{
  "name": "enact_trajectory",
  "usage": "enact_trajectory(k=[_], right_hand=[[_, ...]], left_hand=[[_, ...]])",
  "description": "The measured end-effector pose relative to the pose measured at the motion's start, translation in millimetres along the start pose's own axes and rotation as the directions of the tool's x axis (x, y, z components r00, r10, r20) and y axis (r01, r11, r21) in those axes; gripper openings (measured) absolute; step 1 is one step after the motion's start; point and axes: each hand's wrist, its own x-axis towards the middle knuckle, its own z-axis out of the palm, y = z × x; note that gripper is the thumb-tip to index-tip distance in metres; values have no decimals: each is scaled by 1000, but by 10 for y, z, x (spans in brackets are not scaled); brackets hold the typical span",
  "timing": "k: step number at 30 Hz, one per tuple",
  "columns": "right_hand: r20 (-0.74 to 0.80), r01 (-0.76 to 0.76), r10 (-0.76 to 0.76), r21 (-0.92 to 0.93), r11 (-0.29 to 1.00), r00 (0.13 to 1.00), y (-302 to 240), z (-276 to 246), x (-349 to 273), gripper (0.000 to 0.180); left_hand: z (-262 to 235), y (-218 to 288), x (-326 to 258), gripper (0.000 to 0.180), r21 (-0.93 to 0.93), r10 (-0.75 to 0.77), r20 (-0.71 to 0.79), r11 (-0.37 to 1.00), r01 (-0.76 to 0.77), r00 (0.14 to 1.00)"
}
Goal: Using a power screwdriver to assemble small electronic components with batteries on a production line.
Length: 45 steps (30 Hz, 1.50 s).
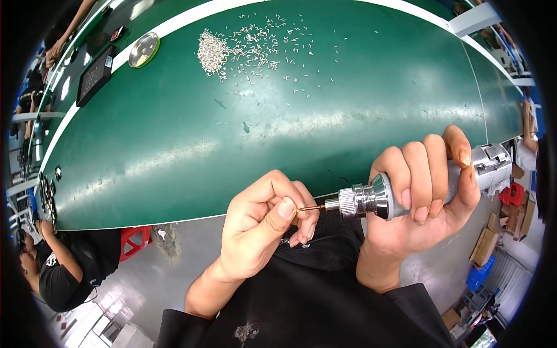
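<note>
My right hand (pixel 418 197) wraps round the grey barrel of an electric screwdriver (pixel 362 200), held nearly level above the table's near edge. Its silver chuck and thin bit point left. With thumb and forefinger pinched, my left hand (pixel 261 223) meets the tip of the screwdriver bit (pixel 310 207). Whether a small screw sits between those fingertips is hidden. Farther off on the green table lies a heap of small silver screws (pixel 213 52), with many more scattered to its right.
A round dish (pixel 144 50) with a green rim and a black tray (pixel 96 76) stand at the far left. Small dark parts (pixel 47 197) lie at the left table edge. Another person (pixel 64 267) sits at the left, by a red stool (pixel 136 242). Cardboard boxes (pixel 486 246) stand at the right.
</note>
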Motion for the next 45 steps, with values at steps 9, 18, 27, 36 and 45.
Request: enact_trajectory(k=[9,18,27,36,45], right_hand=[[1,-2,2,-6,1000,1000,7,-14,17,10],[-9,24,-26,-109,994,1000,17,-140,-5,10],[-78,19,-23,-46,999,997,22,-216,21,10],[-107,15,-8,70,997,994,86,-316,86,10],[-306,-46,56,40,998,951,211,-465,-69,7]], left_hand=[[-18,21,27,23,18,-62,5,998,62,998],[102,-14,30,13,565,153,-131,823,-53,979],[79,-66,92,8,678,190,-87,731,-81,978],[-306,460,178,54,848,422,-202,526,-58,884],[-1693,2115,643,16,956,701,-133,-96,278,701]])
